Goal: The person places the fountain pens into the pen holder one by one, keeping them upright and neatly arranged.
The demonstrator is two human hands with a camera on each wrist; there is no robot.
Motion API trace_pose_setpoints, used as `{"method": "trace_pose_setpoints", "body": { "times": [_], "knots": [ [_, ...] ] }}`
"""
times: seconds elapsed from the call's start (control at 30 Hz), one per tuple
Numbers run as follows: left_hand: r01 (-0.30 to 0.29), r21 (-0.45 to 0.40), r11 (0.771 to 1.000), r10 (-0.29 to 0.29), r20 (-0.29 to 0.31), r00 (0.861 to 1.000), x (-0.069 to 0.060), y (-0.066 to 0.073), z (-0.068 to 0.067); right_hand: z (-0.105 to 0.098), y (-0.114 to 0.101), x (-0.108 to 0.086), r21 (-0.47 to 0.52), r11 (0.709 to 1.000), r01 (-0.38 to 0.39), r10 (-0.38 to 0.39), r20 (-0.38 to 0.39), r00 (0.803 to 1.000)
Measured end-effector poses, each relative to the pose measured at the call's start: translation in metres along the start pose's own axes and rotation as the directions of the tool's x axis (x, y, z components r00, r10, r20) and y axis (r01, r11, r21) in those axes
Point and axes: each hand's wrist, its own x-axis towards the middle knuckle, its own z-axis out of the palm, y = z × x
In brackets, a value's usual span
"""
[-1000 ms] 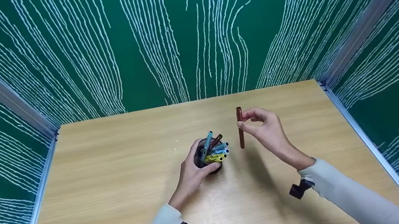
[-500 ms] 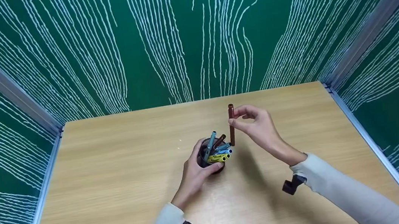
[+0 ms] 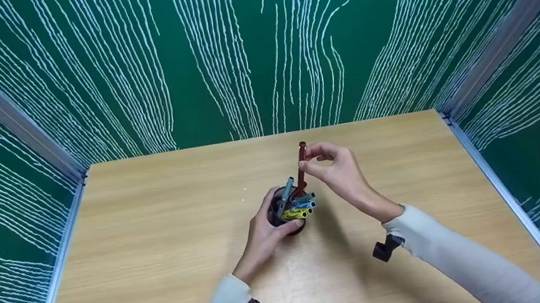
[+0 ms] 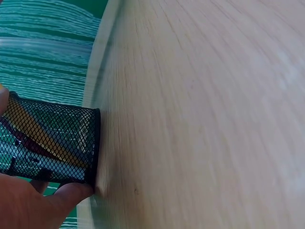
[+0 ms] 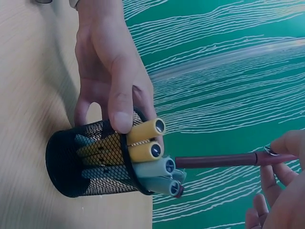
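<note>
A black mesh pen holder [image 5: 102,157] stands on the table with several pens in it: yellow pens [image 5: 143,151], blue ones [image 5: 155,168] and a dark red one. My left hand [image 3: 263,232] grips the holder round its side, the thumb near its rim. Between thumb and fingers, my right hand [image 3: 336,169] pinches a dark red pen [image 3: 302,157] near its upper end. That pen is nearly upright, leaning slightly, its lower end at the holder's mouth among the other pens. In the left wrist view, pens show through the mesh [image 4: 52,138].
The wooden table [image 3: 155,227] reaches back to a green wall [image 3: 203,113] with wavy white lines. Grey metal posts [image 3: 502,30] and side rails edge the space. Small black devices [image 3: 387,247] sit on both wrists.
My right hand has moved left with the dark red pen, from beside the holder to over its mouth. The left hand keeps its grip on the holder.
</note>
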Motion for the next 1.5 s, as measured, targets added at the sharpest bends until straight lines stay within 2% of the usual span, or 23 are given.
{"method": "trace_pose_setpoints", "body": {
  "times": [0.3, 0.6, 0.8, 1.2, 1.5],
  "knots": [
    [0.016, 0.009, 1.000, -0.016, -0.004, 1.000, -0.001, 0.000, 0.001, 0.019, 0.011, -0.002, -0.007, 1.000, -0.026, 0.027, 0.068, 0.997],
    [0.031, 0.026, 0.999, -0.031, -0.012, 0.999, -0.003, 0.002, 0.001, 0.035, 0.023, -0.001, -0.064, 0.997, 0.046, -0.038, 0.114, 0.993],
    [0.042, 0.027, 0.999, -0.041, -0.015, 0.999, -0.003, 0.000, 0.001, 0.043, 0.029, 0.000, -0.076, 0.996, 0.049, -0.037, 0.150, 0.988],
    [0.089, -0.009, 0.996, -0.090, -0.008, 0.996, -0.007, 0.003, 0.005, 0.047, 0.034, -0.003, -0.095, 0.994, 0.052, -0.034, 0.181, 0.983],
    [0.065, -0.020, 0.998, -0.065, -0.004, 0.998, -0.007, 0.003, 0.005, 0.046, 0.032, -0.001, -0.116, 0.992, 0.051, -0.030, 0.181, 0.983]
  ]
}}
